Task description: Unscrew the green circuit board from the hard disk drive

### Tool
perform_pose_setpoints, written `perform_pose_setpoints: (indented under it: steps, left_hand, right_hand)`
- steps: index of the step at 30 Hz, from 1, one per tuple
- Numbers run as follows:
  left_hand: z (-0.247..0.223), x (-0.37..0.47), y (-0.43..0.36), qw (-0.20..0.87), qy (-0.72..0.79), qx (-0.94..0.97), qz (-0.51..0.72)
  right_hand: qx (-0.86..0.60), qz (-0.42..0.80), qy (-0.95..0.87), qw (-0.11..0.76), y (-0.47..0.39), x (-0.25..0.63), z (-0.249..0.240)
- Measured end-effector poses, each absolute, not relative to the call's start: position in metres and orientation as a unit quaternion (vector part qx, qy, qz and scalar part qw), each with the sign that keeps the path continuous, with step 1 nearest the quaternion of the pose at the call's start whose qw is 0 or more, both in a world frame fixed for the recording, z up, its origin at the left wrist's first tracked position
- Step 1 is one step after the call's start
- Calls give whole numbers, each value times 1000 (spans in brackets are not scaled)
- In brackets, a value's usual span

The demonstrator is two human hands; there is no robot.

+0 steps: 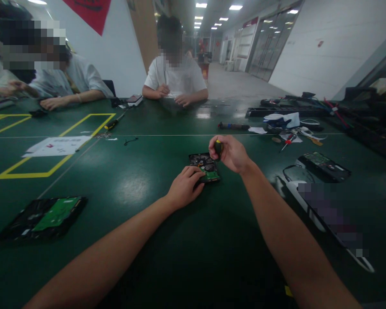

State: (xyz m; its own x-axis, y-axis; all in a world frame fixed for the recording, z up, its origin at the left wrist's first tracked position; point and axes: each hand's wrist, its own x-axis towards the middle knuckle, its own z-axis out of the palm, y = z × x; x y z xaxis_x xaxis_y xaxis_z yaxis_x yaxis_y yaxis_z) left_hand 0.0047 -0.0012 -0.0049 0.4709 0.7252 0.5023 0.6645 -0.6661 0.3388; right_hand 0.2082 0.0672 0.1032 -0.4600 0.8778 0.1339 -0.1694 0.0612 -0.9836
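Observation:
A hard drive (197, 159) with a green circuit board lies flat on the green table, in the middle of the head view. My left hand (187, 184) rests over its near left edge, fingers laid across the board and holding it down against the table. In my right hand (230, 154) is a screwdriver (218, 148) with a black and yellow handle, gripped upright above the drive's right side. My fingers wrap round the handle. The screwdriver's tip is too small and shaded to make out, so I cannot tell whether it touches a screw.
Another hard drive (56, 216) lies at the left, and one more drive (324, 166) at the right beside a phone-like device (328, 214). A red screwdriver (288, 140) and cables lie further back. Paper (56, 146) sits inside yellow tape. Co-workers (176, 79) sit across the table.

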Motion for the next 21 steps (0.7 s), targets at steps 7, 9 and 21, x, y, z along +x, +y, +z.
perform_pose_setpoints:
  steps: [7, 9, 21]
  left_hand:
    - [-5, 5, -1, 44, 410, 855, 314]
    - [-6, 5, -1, 44, 410, 855, 315]
    - [-7, 4, 0, 42, 405, 857, 317]
  right_hand:
    - [-300, 637, -582, 407, 68, 219, 104]
    - [-303, 640, -585, 396, 67, 222, 105]
    - [-284, 617, -616, 400, 69, 228, 105]
